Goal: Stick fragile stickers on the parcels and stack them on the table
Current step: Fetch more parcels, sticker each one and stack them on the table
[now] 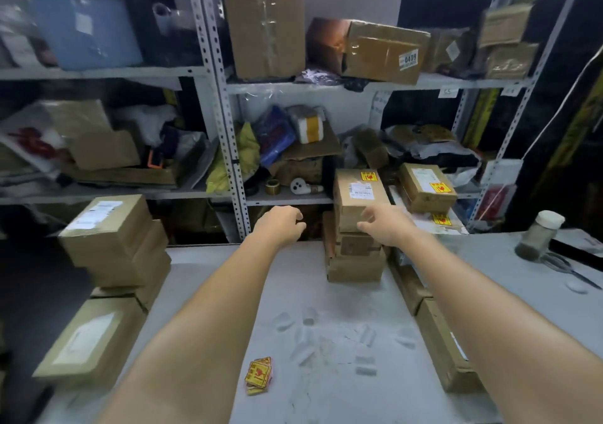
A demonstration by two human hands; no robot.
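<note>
- The right hand (383, 224) reaches forward on a straight arm, palm down. Its fingers (363, 226) are loosely bent and apart, in front of the near face of the top parcel (357, 196). They grip nothing, and I cannot tell whether they touch the box.
- The left hand (281, 222) is stretched out level with it, just left of the parcel and clear of it. Its fingers are loosely curled and it holds nothing.
- The top parcel sits on a stack (355, 260) of brown boxes at the far middle of the table (326, 400). It bears a white label and a yellow fragile sticker (369, 176) at its far right corner.
- Right of the stack, a second parcel (424, 200) also carries a yellow sticker, and it rests on other boxes.
- A sticker pile (259, 374) lies on the table near the person, between the forearms.
- A left stack (114, 240) of labelled boxes stands at the table's left edge.
- At the far right are a jar (540, 234) and scissors (569, 268).
- Cluttered shelves (228, 129) fill the background.
</note>
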